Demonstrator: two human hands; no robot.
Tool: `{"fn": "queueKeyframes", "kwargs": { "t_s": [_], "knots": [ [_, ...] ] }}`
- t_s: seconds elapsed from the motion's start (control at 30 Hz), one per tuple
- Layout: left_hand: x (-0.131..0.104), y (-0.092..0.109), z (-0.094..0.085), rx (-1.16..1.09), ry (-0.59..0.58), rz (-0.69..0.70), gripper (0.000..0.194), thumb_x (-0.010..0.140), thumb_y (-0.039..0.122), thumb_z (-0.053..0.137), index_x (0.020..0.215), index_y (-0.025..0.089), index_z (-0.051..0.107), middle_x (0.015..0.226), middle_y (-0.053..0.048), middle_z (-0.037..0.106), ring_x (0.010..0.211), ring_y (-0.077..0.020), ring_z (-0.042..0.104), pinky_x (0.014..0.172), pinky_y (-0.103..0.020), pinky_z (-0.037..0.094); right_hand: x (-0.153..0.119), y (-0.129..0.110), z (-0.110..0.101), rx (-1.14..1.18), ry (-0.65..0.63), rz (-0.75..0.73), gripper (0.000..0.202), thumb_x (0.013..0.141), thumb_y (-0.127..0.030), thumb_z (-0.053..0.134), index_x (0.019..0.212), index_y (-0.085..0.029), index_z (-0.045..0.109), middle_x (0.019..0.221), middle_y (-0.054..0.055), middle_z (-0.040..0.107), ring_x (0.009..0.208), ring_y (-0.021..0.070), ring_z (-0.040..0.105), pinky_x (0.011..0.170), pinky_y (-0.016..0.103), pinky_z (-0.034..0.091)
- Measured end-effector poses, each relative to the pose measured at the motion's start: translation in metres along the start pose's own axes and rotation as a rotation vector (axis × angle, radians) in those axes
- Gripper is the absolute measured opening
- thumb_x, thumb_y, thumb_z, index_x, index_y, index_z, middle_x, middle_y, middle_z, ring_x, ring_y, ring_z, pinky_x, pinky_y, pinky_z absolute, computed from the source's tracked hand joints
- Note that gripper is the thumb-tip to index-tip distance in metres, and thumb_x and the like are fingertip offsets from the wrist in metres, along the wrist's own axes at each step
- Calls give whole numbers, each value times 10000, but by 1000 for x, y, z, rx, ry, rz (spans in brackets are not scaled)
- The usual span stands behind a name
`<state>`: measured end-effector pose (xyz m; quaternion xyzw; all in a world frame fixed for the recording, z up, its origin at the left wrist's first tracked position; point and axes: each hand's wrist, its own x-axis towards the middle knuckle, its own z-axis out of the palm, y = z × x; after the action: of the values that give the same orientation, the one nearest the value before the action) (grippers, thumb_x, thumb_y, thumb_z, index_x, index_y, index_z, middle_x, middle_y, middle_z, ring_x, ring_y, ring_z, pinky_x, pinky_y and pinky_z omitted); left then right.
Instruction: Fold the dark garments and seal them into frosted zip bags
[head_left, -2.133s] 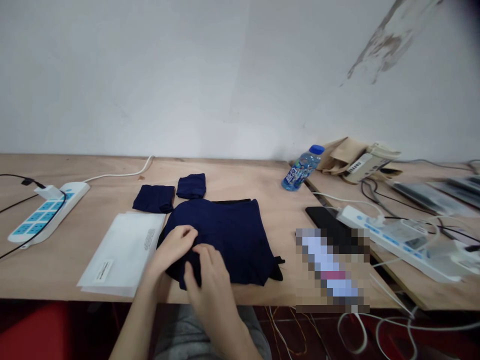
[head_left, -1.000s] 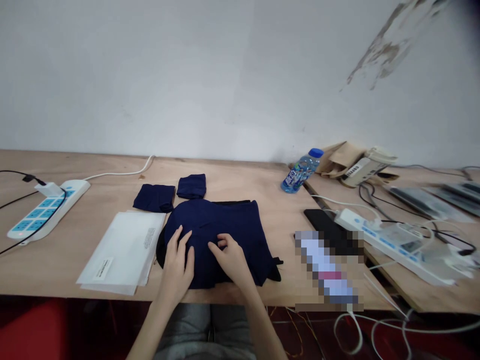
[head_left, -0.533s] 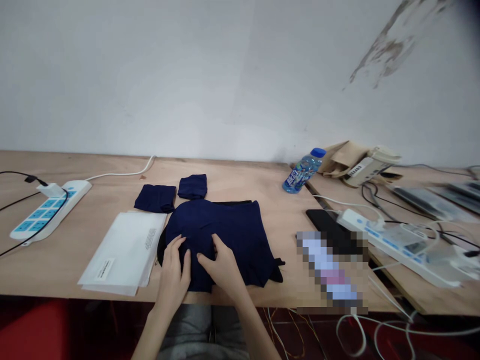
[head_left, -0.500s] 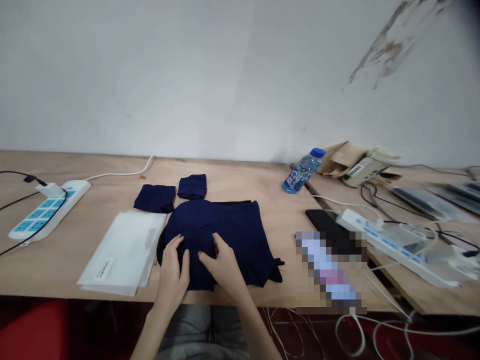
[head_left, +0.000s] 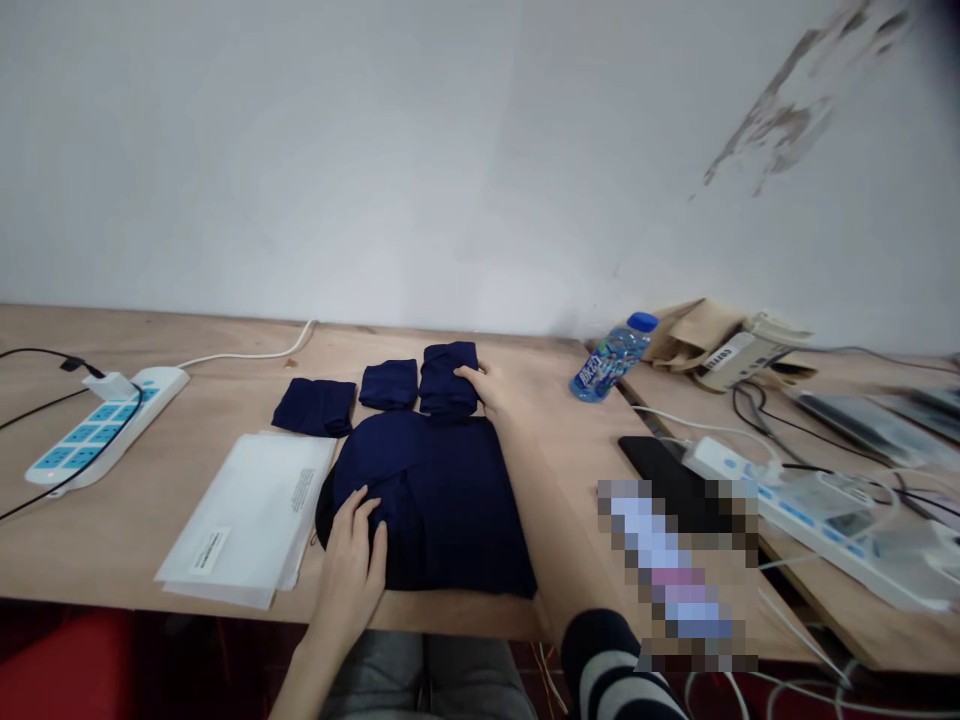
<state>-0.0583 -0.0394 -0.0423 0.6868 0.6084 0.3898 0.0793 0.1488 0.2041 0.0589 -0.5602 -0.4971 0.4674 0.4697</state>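
Observation:
A large navy fabric piece (head_left: 465,500) lies flat before me, with a black edge showing at its left. My left hand (head_left: 356,555) rests on its lower left part, fingers spread. Behind it, three small folded navy cloths stand in a row: a left one (head_left: 315,407), a middle one (head_left: 388,384) and a right one (head_left: 448,375). Reaching across, my right hand (head_left: 482,388) grips the right edge of the right folded cloth, its thumb or a finger on top; the other fingers are partly hidden.
Translucent plastic bags (head_left: 247,510) lie left of the fabric. A power strip (head_left: 105,430) sits farther left. On the right are a blue-capped bottle (head_left: 611,360), a black phone-like slab (head_left: 667,485), a pixelated patch (head_left: 667,575), another power strip (head_left: 810,520) and a coffee cup (head_left: 739,355).
My right hand has moved from the large fabric to the back, where a third folded cloth now lies beside the other two. My left hand stays on the fabric.

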Motion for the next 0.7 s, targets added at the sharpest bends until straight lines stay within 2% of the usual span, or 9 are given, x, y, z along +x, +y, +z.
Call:
{"fn": "queueKeyframes", "kwargs": {
  "t_s": [0.1,0.23,0.33,0.43,0.57,0.7],
  "knots": [
    [0,-2,2,39,12,19,345,950,267,415,1270,166,495,1379,-162,464,1312,-278,454,1059,-514,429,19,14,5,-78,10,34,302,857,-268,656,1129,-144,613,1001,97,698,837,194,680,746,340,579],
    [0,-2,4,69,19,41,339,946,269,413,1256,173,509,1380,-163,473,1308,-291,462,1035,-524,446,31,40,2,-226,73,42,329,934,-352,588,1203,-163,573,1177,80,613,977,202,634,823,408,553],
    [1,-2,4,73,12,40,335,943,267,417,1251,177,512,1388,-164,468,1308,-297,460,1024,-525,454,35,50,-1,-340,120,-10,351,892,-305,636,1196,-141,572,1164,103,625,987,209,632,853,385,529],
    [1,-1,3,76,15,33,331,941,265,422,1246,178,517,1379,-160,477,1310,-299,458,1027,-525,452,33,48,-5,-457,137,-85,398,819,-234,664,1183,-110,561,1111,147,653,990,239,638,871,359,497],
    [1,1,1,70,12,33,328,943,264,422,1243,173,520,1371,-158,480,1308,-294,459,1042,-528,438,4,36,-17,-597,138,-217,329,836,-210,571,1153,-120,559,1122,179,638,1079,289,599,944,400,442],
    [2,6,-6,55,12,25,299,947,250,412,1209,191,544,1320,-134,524,1260,-264,505,1039,-492,450,-50,33,-40,-683,66,-356,237,854,-245,521,1064,-167,597,1100,138,640,1071,275,591,956,407,434]
  ]
}}
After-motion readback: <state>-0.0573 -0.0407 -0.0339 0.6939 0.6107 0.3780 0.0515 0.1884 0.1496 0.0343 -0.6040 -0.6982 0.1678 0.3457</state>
